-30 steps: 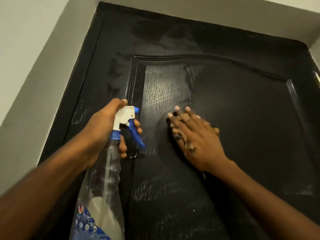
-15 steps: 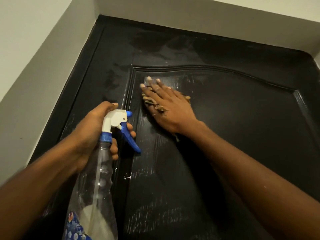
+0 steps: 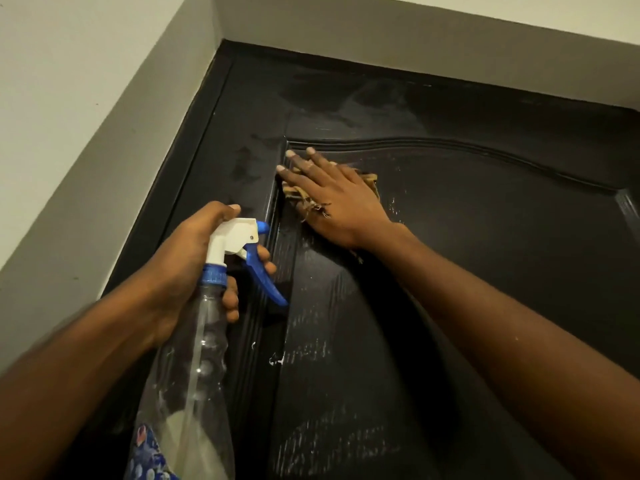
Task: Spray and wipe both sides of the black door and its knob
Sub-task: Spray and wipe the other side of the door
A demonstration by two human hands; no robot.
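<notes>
Wiping step, this side: right hand (image 3: 337, 202) flat, fingers (image 3: 303, 168) straight, pressing cloth (image 3: 293, 195) on door (image 3: 485, 271) at upper panel corner. Left hand (image 3: 187, 268) grips spray bottle (image 3: 211, 341). Knob out of view. Next, likely: sweep cloth over streaked panel below.

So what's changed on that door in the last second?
The right hand, pressing a frayed brown cloth flat on the black door, slid up and to the left, from mid-panel to the panel's top left corner under the arched moulding. Nothing was picked up or let go. The left hand still grips the spray bottle, aimed at the door.
</notes>
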